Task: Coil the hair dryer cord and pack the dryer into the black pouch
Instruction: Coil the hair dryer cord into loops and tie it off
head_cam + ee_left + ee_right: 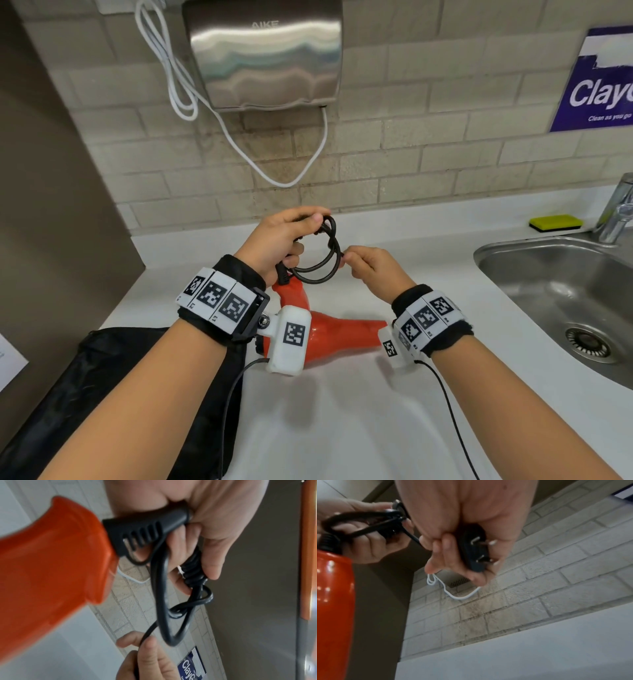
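The red hair dryer (337, 334) hangs just above the white counter, its handle (51, 555) pointing up toward my left hand (284, 236). That hand grips several loops of the black cord (329, 253) close to the strain relief (145, 530). My right hand (368, 267) holds the black plug (475, 547) in curled fingers, prongs pointing outward, and pinches the cord's end (145, 635). The black pouch (113, 387) lies flat on the counter at the lower left, partly under my left forearm.
A steel sink (561, 291) with a tap (616, 212) and a yellow sponge (555, 222) is at the right. A wall hand dryer (263, 54) with a white cable (171, 75) hangs above. A brown wall panel (51, 205) stands at the left.
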